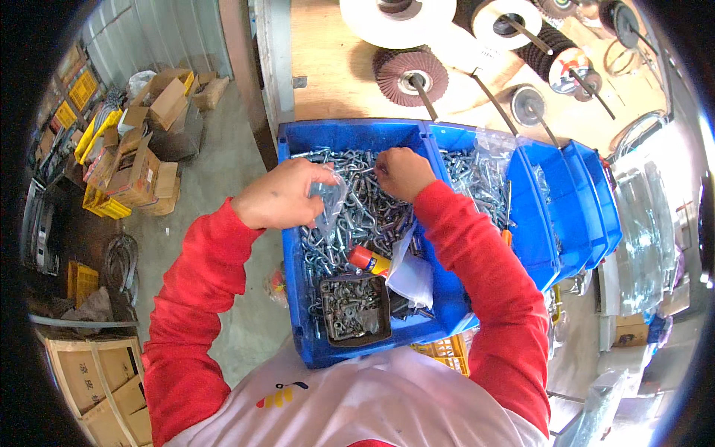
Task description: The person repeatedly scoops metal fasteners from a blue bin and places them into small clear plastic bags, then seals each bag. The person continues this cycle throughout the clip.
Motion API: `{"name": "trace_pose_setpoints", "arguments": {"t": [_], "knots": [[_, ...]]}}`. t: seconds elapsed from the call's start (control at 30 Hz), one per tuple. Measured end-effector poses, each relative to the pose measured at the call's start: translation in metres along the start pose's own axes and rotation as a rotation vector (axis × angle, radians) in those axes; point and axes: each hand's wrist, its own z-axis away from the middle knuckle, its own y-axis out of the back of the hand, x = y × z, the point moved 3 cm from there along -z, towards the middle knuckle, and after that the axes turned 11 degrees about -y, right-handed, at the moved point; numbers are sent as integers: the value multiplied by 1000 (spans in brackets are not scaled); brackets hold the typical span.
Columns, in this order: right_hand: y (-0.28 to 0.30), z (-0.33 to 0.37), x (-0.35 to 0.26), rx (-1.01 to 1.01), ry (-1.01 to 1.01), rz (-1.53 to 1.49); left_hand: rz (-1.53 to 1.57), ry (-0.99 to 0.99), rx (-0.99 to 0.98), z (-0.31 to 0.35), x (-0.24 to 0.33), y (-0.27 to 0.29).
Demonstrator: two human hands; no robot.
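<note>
My left hand [283, 195] is over the left side of a blue plastic bin [350, 134], its fingers closed on a small clear plastic bag [332, 203]. Beside it, my right hand [404, 173] reaches down among the metal hooks [357, 195] piled in the bin. Its fingers are pinched together, and whatever is between them is hidden. Nearer to me in the same bin are a red and yellow canister [368, 261], a whitish plastic bag [411, 280] and a dark square tray [354, 337] of small metal parts.
More blue bins [530, 212] stand to the right, one with hardware and an orange-handled screwdriver [507, 223]. Behind, rods carrying abrasive discs [411, 77] stick out from a wooden board [328, 59]. Cardboard boxes [130, 171] and yellow crates lie on the floor at left.
</note>
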Motion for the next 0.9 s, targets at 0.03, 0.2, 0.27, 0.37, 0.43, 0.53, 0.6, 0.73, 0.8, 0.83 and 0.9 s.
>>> {"name": "trace_pose_setpoints", "arguments": {"t": [0.03, 0.2, 0.27, 0.37, 0.43, 0.53, 0.6, 0.73, 0.8, 0.83, 0.9], "knots": [[-14, -9, 7, 0, -77, 79, -30, 29, -31, -1, 1, -3], [-33, -29, 24, -182, -114, -32, 45, 31, 9, -6, 4, -13], [-21, -25, 30, -229, -190, -70, 57, 20, 14, -6, 3, -17], [-5, -3, 29, -77, -204, 56, 92, 49, -19, -7, -3, -18], [-2, 6, 23, -8, -132, 188, 85, 73, -58, -7, -5, -20], [-1, 10, 18, 297, -58, 132, 133, 42, -25, -9, -5, -24], [-5, 9, 18, 371, -41, -47, 109, 84, -33, -9, -7, -26], [-5, 4, 30, 363, -60, -489, 93, 26, 14, -12, -8, -27], [-1, 5, 32, 389, -50, -537, 89, 18, 52, -11, -8, -27], [3, 7, 30, 434, -20, -482, 84, 8, 62, -11, -7, -27], [11, 13, 23, 574, 66, -269, 87, -12, 80, -11, -6, -27]]}}
